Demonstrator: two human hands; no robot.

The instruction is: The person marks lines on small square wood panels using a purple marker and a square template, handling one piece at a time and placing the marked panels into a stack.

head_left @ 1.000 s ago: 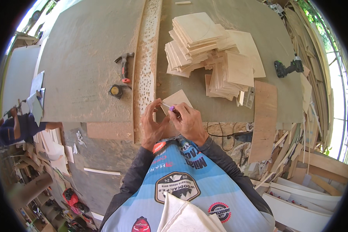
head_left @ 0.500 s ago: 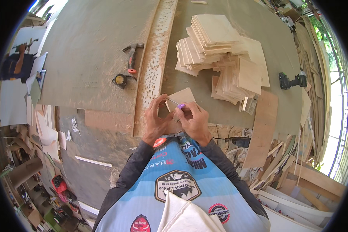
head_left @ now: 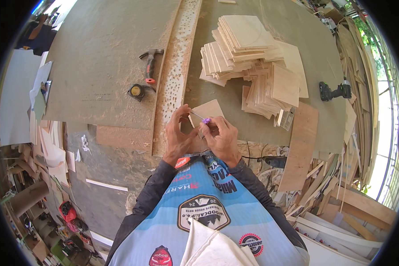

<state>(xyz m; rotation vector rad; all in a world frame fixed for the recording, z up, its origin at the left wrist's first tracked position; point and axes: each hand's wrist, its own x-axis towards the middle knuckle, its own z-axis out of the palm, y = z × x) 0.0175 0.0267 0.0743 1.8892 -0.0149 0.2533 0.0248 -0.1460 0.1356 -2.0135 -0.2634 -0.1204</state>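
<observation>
A thin grey rod (head_left: 197, 114) with a purple end piece (head_left: 206, 120) is held between my two hands at the near edge of the worktable. Curled fingertips of my left hand (head_left: 177, 136) meet the rod's far left end. My right hand (head_left: 223, 139) pinches the purple end between thumb and fingers. Just beyond and partly beneath them lies a square pale plywood piece (head_left: 210, 107). Stacks of similar plywood squares (head_left: 248, 33) stand farther off to the right, some fanned out.
Left of a sawdust-covered perforated strip (head_left: 175, 66) lie a claw hammer (head_left: 150, 66) and a tape measure (head_left: 136, 91). A cordless drill (head_left: 335, 91) rests at the right. A long brown board (head_left: 299, 146) overhangs the table edge, above scrap wood. Another person (head_left: 36, 35) stands at the far left.
My hands stay almost in place, holding the rod with its purple end. The view has shifted slightly. The person at far left has moved farther back.
</observation>
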